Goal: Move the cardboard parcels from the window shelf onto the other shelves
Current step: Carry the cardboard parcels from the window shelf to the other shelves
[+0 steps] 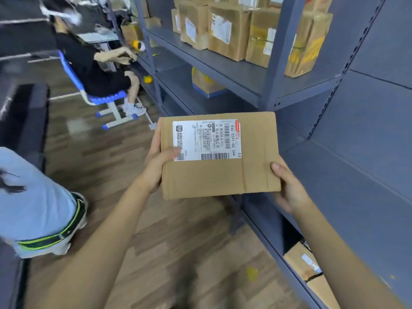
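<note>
Holding a flat cardboard parcel (pixel 219 156) in both hands, mid-air in front of the grey metal shelving (pixel 289 85), above the wooden floor (pixel 107 166). White shipping label (pixel 206 140) with barcodes faces up on the parcel's top left part. Left hand (pixel 156 161) grips the left edge, thumb on top touching the label's lower left corner, fingers wrapped round the side. Right hand (pixel 287 186) grips the lower right corner, thumb on top, fingers underneath and out of sight. Parcel sits level with an empty shelf board (pixel 347 181) to its right, not touching it. Upper shelf carries a row of taped cardboard boxes (pixel 234 30), standing upright and packed side by side. One box with blue trim (pixel 206 83) sits alone on the shelf below that. Bottom right, more boxes (pixel 305 262) on a low shelf. Far left background: a person in black seated on a blue chair (pixel 98 97), blurred. Near left: the wearer's leg in light jeans (pixel 33 197), also blurred.
</note>
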`<state>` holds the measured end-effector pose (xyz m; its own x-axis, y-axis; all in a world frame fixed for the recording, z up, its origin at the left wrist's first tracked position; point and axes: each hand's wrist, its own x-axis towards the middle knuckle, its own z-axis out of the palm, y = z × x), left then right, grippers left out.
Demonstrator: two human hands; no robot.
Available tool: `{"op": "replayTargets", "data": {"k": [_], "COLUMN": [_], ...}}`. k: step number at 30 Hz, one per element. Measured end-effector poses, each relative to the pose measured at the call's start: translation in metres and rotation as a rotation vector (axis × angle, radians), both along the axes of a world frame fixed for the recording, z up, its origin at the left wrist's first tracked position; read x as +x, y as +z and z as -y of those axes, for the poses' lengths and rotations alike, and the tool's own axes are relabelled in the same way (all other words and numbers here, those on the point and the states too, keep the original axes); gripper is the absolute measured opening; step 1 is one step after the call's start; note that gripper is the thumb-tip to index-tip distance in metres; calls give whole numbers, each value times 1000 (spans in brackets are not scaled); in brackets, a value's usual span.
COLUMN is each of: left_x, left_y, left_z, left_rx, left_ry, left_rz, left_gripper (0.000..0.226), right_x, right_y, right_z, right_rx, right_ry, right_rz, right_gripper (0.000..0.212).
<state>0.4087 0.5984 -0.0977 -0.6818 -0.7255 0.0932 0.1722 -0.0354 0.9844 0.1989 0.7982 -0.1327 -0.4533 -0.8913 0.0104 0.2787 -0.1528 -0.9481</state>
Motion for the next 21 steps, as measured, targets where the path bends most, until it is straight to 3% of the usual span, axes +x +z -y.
{"op": "replayTargets", "data": {"k": [5, 10, 15, 21], "left_x": [48, 83, 80, 32], "left_y": [-4, -4, 12, 39], "left_z": [49, 114, 169, 241], "left_rx": [1, 15, 8, -28], "left_ry": [79, 56, 11, -64], "left_rz": [-59, -45, -103, -123], "left_gripper": [87, 86, 86, 86], "right_x": [36, 66, 75, 38], "right_y": [0, 8, 22, 48], "right_z": [71, 129, 176, 233], "right_rx": [17, 57, -10, -31], "right_ry": [54, 157, 146, 20], "right_rz": [25, 35, -81, -127], "right_gripper": [81, 97, 67, 94]}}
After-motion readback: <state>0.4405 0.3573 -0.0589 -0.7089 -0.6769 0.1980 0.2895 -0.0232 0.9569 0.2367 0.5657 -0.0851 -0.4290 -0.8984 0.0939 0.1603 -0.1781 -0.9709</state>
